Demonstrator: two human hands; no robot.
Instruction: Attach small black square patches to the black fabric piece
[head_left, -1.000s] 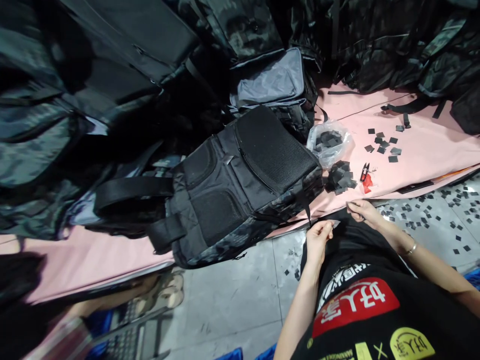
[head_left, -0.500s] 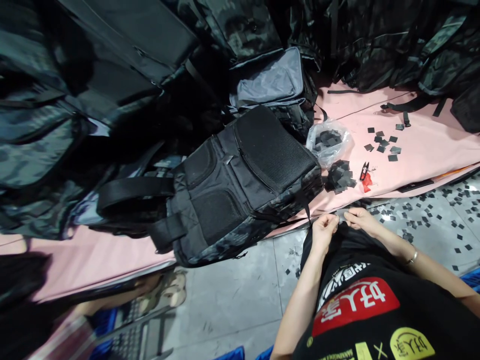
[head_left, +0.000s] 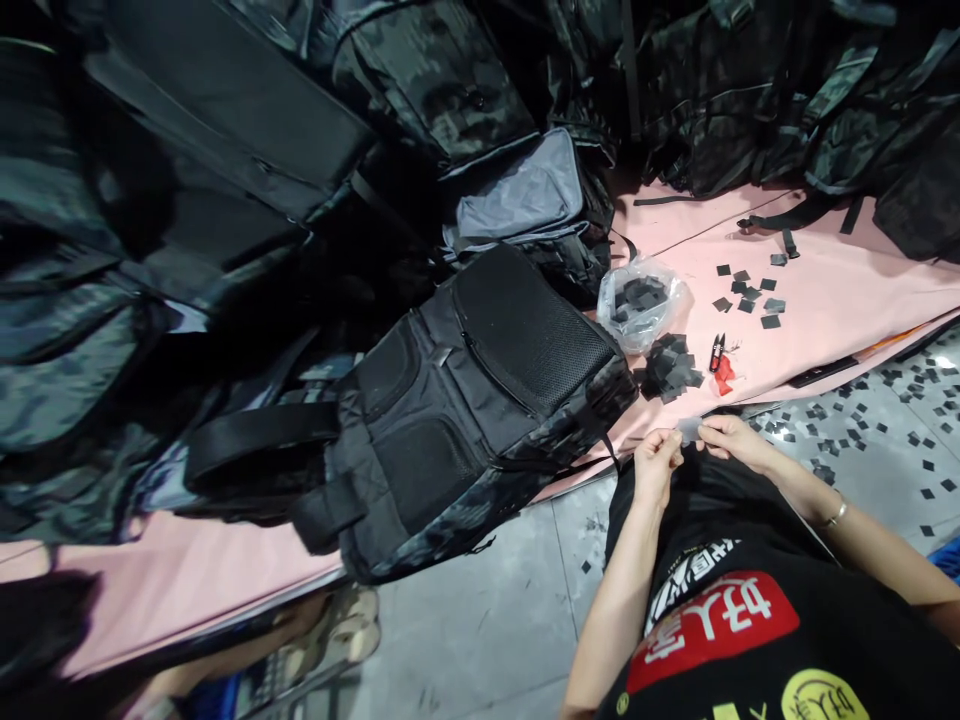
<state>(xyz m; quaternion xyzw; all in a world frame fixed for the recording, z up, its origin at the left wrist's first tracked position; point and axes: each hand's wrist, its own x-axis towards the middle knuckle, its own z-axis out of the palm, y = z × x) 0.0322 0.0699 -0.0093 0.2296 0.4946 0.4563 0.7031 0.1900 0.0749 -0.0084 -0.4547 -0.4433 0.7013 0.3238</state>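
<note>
My left hand (head_left: pixel 657 462) and my right hand (head_left: pixel 733 440) are close together at the front edge of the pink-covered table (head_left: pixel 840 310). Between their fingertips they pinch a small grey square piece (head_left: pixel 689 430), seen partly behind the fingers. Just beyond them lies a pile of dark square pieces (head_left: pixel 670 368), and a clear plastic bag (head_left: pixel 646 305) holds more of these. Small black thread snips (head_left: pixel 718 352) lie beside a red scrap (head_left: pixel 723 376). To the left a black backpack (head_left: pixel 480 390) rests with its padded back facing up, its straps toward the left.
An open bag with a grey lining (head_left: pixel 525 190) stands behind the backpack. Camouflage and black bags (head_left: pixel 435 80) crowd the back and left. Loose dark squares (head_left: pixel 748 292) are scattered on the table and across the grey floor (head_left: pixel 480 610). Another person's arm and sandal (head_left: pixel 349 630) show at lower left.
The view has tilted slightly, so the table things sit lower and further left. Both hands stay pinched together; more of the grey square shows between them now.
</note>
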